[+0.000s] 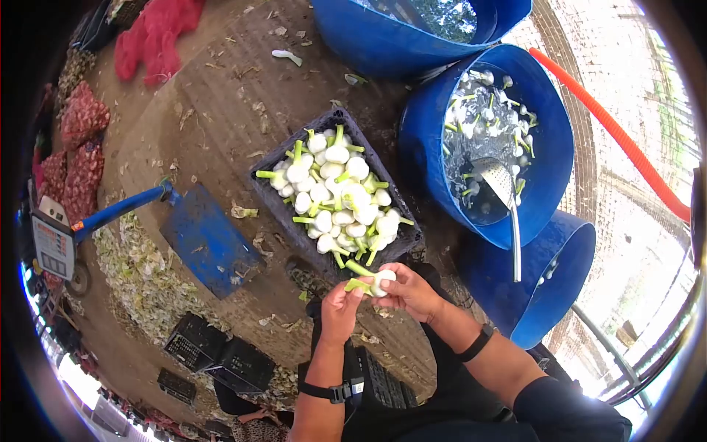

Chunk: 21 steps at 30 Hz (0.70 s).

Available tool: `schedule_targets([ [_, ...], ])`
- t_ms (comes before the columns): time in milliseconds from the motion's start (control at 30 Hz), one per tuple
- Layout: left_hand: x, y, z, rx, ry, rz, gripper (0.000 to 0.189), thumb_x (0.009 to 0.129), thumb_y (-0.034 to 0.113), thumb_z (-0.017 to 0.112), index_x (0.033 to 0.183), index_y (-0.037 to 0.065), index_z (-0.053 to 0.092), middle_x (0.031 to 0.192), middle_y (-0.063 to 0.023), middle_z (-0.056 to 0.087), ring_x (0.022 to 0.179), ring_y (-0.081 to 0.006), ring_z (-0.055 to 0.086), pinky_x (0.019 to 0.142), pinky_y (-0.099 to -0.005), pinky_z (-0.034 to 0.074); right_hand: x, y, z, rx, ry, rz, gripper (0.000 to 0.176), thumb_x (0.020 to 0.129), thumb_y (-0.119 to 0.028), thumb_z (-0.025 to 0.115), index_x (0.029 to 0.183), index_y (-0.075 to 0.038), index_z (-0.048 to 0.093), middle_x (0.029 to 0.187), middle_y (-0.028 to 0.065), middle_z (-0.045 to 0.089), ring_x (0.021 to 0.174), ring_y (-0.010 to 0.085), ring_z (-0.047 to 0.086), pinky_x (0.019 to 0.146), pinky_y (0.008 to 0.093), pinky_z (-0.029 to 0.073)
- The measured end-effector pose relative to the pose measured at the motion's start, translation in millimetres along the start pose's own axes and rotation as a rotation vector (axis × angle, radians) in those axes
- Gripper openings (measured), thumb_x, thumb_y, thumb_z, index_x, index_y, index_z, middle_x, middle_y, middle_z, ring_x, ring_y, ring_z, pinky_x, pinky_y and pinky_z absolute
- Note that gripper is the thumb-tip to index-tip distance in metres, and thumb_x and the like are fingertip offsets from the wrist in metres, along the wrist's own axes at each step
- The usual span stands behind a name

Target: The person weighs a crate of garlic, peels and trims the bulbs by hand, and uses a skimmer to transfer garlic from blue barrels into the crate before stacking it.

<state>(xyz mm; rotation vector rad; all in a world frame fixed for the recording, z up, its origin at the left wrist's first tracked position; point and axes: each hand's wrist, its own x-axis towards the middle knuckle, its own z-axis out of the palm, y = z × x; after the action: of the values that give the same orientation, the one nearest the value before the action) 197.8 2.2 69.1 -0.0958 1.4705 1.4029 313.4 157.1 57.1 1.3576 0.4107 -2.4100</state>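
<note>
A white bulb with a green stem is between my two hands, just past the near edge of a dark crate. My right hand grips the bulb from the right. On the left, my left hand pinches a pale green leaf at the bulb's side. The dark crate is heaped with white bulbs that have short green stems. To its right, a blue barrel holds water with bulbs floating in it, and a metal skimmer rests there with its handle over the rim.
More blue barrels stand behind and in front of that one. A blue shovel lies left of the crate, near a scale. Empty black crates, leaf scraps and red net sacks are farther left. An orange hose runs at right.
</note>
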Motion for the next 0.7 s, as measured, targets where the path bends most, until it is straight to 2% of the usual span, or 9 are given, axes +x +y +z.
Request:
schedule_targets([
  [133,-16,-7,16,0.039,-0.019,0.065,0.029,0.1,0.025,0.058,0.11,0.0,0.067,0.106,-0.0056,0.07,0.089,-0.0102,0.061,0.08,-0.0259,0.049,20,20,-4,0.16,0.234,-0.208,0.035,0.093,-0.01,0.067,0.118,-0.007,0.043,0.105,0.009,0.061,0.089,0.021,0.068,0.081,0.0332,0.059],
  [333,-47,-7,1,0.014,0.016,0.058,0.026,0.102,0.022,0.055,0.108,-0.001,0.067,0.102,-0.0063,0.07,0.089,-0.0105,0.062,0.081,-0.0261,0.048,49,34,0,0.123,0.301,-0.233,0.043,0.088,-0.005,0.068,0.121,-0.005,0.041,0.104,0.0123,0.059,0.09,0.0213,0.066,0.074,0.0328,0.057],
  [400,-62,-3,-14,0.034,-0.039,-0.011,0.024,0.102,0.019,0.053,0.106,-0.002,0.066,0.101,-0.0072,0.07,0.088,-0.0101,0.061,0.081,-0.0263,0.048,67,41,-4,-0.289,0.513,-0.324,0.048,0.084,-0.006,0.07,0.123,-0.004,0.042,0.109,0.012,0.058,0.088,0.0196,0.065,0.075,0.0303,0.055],
  [467,-70,-17,-32,-0.044,-0.027,-0.01,0.024,0.102,0.021,0.055,0.104,-0.001,0.064,0.099,-0.0081,0.069,0.087,-0.0102,0.061,0.08,-0.0276,0.049,79,45,3,-0.349,0.515,-0.286,0.052,0.08,-0.008,0.072,0.125,-0.002,0.045,0.116,0.0159,0.055,0.094,0.0235,0.063,0.079,0.0316,0.054],
  [533,-67,-46,-65,-0.014,0.197,-0.054,0.019,0.101,0.019,0.055,0.106,0.002,0.063,0.098,-0.0043,0.068,0.076,-0.0075,0.061,0.066,-0.0198,0.046,102,65,-4,-0.933,0.551,-0.416,0.055,0.08,-0.011,0.072,0.128,-0.001,0.047,0.122,0.0218,0.053,0.105,0.0322,0.059,0.088,0.0379,0.051],
  [567,-63,-61,-84,-0.052,0.372,-0.136,0.021,0.101,0.022,0.055,0.107,0.003,0.062,0.097,-0.0047,0.068,0.077,-0.0092,0.062,0.066,-0.0215,0.048,119,85,-20,-1.144,0.664,-0.44,0.058,0.079,-0.016,0.072,0.13,-0.001,0.049,0.124,0.0256,0.051,0.113,0.0394,0.054,0.097,0.0418,0.046],
  [600,-54,-72,-107,-0.089,0.543,-0.211,0.023,0.1,0.024,0.056,0.107,0.003,0.062,0.095,-0.0052,0.069,0.077,-0.0108,0.064,0.065,-0.0232,0.049,117,81,-12,-1.141,0.673,-0.441,0.058,0.079,-0.016,0.072,0.13,-0.001,0.049,0.124,0.0256,0.051,0.113,0.0394,0.054,0.097,0.0418,0.046],
  [667,-45,-76,-153,-0.206,0.745,-0.507,0.025,0.098,0.027,0.059,0.107,0.005,0.062,0.093,-0.0065,0.07,0.079,-0.0143,0.066,0.063,-0.0275,0.052,106,62,7,-1.168,0.783,-0.455,0.059,0.078,-0.018,0.074,0.13,-0.002,0.05,0.125,0.0242,0.051,0.115,0.0402,0.053,0.099,0.0429,0.045],
  [700,-46,-89,-173,-0.212,0.734,-0.507,0.025,0.098,0.027,0.059,0.107,0.005,0.062,0.093,-0.0065,0.07,0.079,-0.0143,0.066,0.063,-0.0275,0.052,111,58,-3,-1.091,0.79,-0.49,0.058,0.078,-0.018,0.074,0.128,-0.003,0.051,0.123,0.0221,0.052,0.111,0.0398,0.055,0.095,0.043,0.047],
])
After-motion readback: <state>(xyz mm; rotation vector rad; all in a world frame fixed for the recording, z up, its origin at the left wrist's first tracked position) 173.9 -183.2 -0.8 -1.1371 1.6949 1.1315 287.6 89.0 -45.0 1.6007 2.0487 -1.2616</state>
